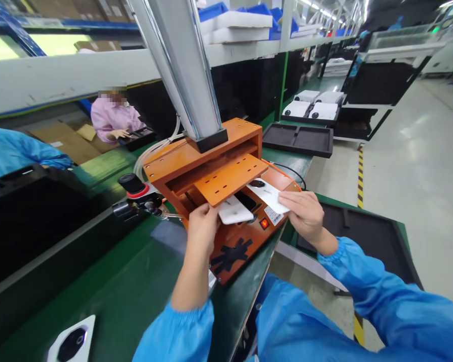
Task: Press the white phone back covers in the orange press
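An orange press (211, 156) stands on the green bench in front of me. My right hand (305, 211) pinches the near end of a white flat panel (270, 196) with a black oval at its far end, at the right side of the press. My left hand (204, 229) has its fingers closed at the left edge of another white panel (236, 212), under the raised orange plate (232, 176). The left fingertips are partly hidden. A red lit switch (264, 223) and a patch of black tape (232, 255) show on the press base.
A white panel with a black oval (73, 342) lies on the bench at lower left. A black regulator (132, 193) juts from the press's left side. Black trays (298, 138) sit behind and to the right. Two people work across the bench, one in a pink sleeve (101, 118).
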A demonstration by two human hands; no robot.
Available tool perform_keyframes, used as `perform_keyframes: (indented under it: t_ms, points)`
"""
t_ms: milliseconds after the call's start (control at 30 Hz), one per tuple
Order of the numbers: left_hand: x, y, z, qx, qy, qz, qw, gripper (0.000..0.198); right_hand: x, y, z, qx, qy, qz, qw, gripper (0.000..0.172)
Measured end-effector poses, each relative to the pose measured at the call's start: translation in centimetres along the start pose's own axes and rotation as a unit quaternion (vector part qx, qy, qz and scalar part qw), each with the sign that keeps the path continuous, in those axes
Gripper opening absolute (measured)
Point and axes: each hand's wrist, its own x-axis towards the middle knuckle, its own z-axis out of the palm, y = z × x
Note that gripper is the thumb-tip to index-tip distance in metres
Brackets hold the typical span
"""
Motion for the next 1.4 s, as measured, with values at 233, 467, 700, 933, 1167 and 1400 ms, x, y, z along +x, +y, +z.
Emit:
perform_keyframes:
  t_ms: [233, 467, 700, 933, 1167, 1400]
  points:
    - [-14.2, -5.3, -3.5, -0.028, -0.211, 0.070, 0.975, 0.037, 5.3, -0.6, 5.7, 0.080, -0.173, -0.139, 0.972, 0.034]
    - [-19.2, -9.4, -1.0, 0.014, -0.116, 0.205, 0.972, 0.025, 7.1, -0.5, 7.7, 0.057, -0.272, -0.195, 0.941, 0.034]
    - [-18.9, -10.0, -1.0, 0.138, -0.102, 0.236, 0.957, 0.020, 9.3, -0.7, 5.8, 0.074, -0.392, -0.195, 0.896, 0.036]
    - [-17.5, -9.0, -0.2, 0.223, -0.099, 0.315, 0.917, 0.014, 6.5, -2.3, 4.4, 0.083, -0.350, -0.147, 0.921, 0.041]
    - [-15.9, -9.5, 1.0, 0.317, 0.020, 0.387, 0.866, 0.018, -5.2, 2.0, 0.6, -0.059, -0.012, 0.156, 0.986, 0.035]
    - [-14.4, -10.0, 1.6, 0.367, 0.057, 0.409, 0.834, 0.022, -7.3, 5.2, 0.4, -0.110, -0.123, 0.089, 0.982, 0.056]
